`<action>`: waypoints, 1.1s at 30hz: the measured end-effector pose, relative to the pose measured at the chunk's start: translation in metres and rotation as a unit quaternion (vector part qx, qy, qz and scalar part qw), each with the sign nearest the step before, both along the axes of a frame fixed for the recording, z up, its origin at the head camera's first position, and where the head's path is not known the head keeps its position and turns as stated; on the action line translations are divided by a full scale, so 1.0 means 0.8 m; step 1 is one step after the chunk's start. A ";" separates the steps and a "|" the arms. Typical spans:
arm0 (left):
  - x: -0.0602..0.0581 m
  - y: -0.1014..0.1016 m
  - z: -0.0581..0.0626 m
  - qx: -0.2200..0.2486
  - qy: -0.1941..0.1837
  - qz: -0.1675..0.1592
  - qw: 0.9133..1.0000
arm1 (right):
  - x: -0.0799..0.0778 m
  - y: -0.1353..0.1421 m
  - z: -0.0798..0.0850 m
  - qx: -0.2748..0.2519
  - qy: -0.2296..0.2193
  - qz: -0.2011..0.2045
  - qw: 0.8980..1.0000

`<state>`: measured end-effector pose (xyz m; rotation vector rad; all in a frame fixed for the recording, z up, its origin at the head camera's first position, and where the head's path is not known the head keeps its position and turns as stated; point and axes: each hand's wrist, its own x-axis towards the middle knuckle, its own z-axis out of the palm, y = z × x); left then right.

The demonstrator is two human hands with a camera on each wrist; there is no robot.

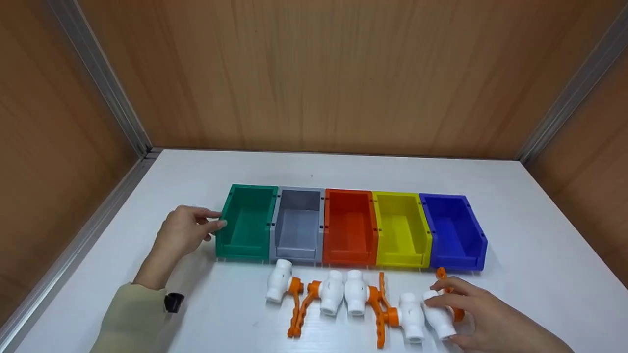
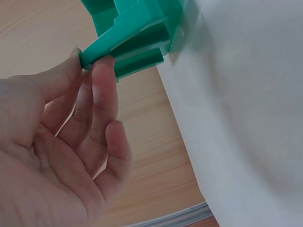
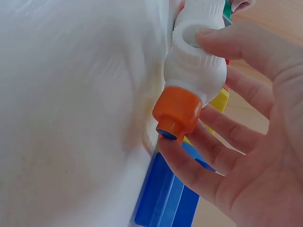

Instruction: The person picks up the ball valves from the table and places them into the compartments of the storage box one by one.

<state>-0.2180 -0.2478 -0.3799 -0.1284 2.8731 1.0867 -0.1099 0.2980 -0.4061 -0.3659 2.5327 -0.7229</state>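
My left hand (image 1: 182,233) pinches the left side rim of a green bin (image 1: 245,220) between thumb and fingertips; the left wrist view shows that edge of the green bin (image 2: 120,35) closely. At the front right, my right hand (image 1: 483,314) holds a white ball valve (image 1: 440,321) with an orange handle, fingers at one end and thumb at the other. In the right wrist view, the thumb lies at the open end of the valve (image 3: 194,75), and a finger touches near its orange stem. Just left of it lies another ball valve (image 1: 411,318).
Right of the green bin, a grey bin (image 1: 297,230), a red bin (image 1: 350,228), a yellow bin (image 1: 401,228) and a blue bin (image 1: 454,233) stand side by side. More ball valves (image 1: 332,293) lie in front. Wooden panels (image 1: 333,73) enclose the white table (image 1: 221,314).
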 end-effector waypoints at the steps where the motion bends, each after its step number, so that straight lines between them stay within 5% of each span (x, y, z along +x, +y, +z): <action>1: 0.000 0.000 0.000 0.000 -0.001 0.001 1.000 | 0.000 0.000 0.001 0.004 0.001 0.001 1.000; 12: 0.001 0.001 0.000 0.004 -0.001 0.003 1.000 | -0.001 0.007 0.011 0.007 0.036 0.011 0.999; 20: 0.000 0.000 -0.001 0.005 -0.005 0.004 1.000 | -0.006 0.017 0.020 -0.021 0.112 0.050 0.992; 33: 0.000 0.002 -0.001 0.000 0.001 0.001 1.000 | -0.023 0.024 0.038 0.018 0.183 0.035 0.982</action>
